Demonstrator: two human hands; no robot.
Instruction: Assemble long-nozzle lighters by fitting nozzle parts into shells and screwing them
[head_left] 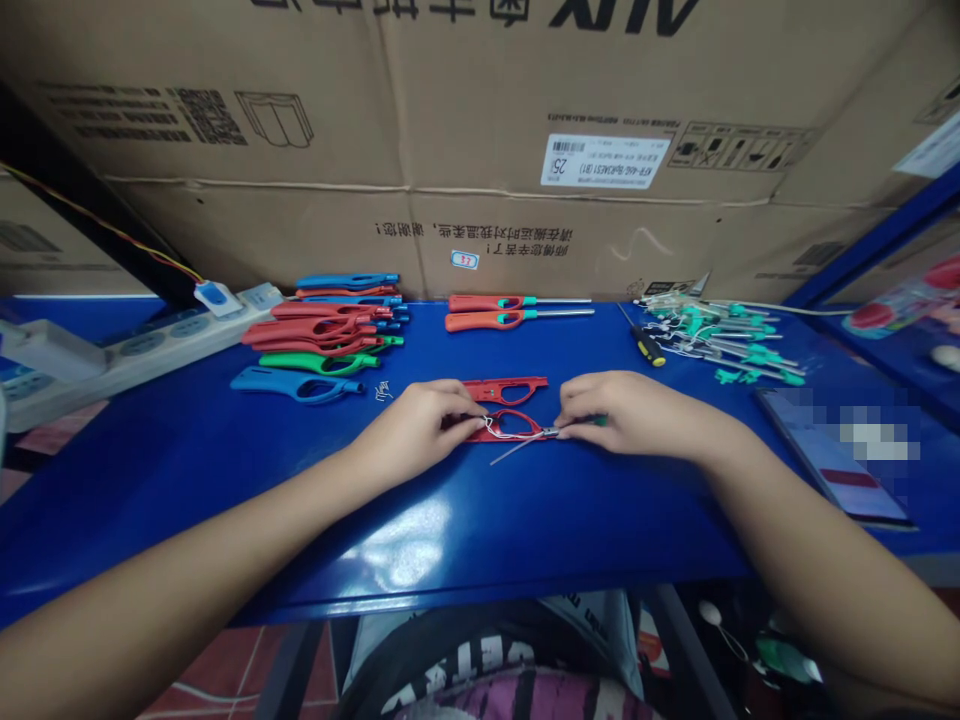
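My left hand (431,425) is closed, thumb and fingers pinching the end of a thin white wire (517,436) over a red lighter shell half (516,417). My right hand (626,415) is also closed, gripping a small metal nozzle piece (551,431); a bit of green shows between its fingers. A thin grey rod or tube (514,452) slants down and left from there. Just behind, a second red shell half (506,388) lies flat, partly covered by my left fingers. What sits inside the front shell is too small to make out.
Colored lighter shells (322,335) are piled at left, beside tiny metal parts (383,391) and a power strip (150,345). Two orange lighters (487,320) lie at the back. At right are a screwdriver (646,345), green-ended metal tubes (731,340) and a phone (832,460). Cardboard (480,130) stands behind.
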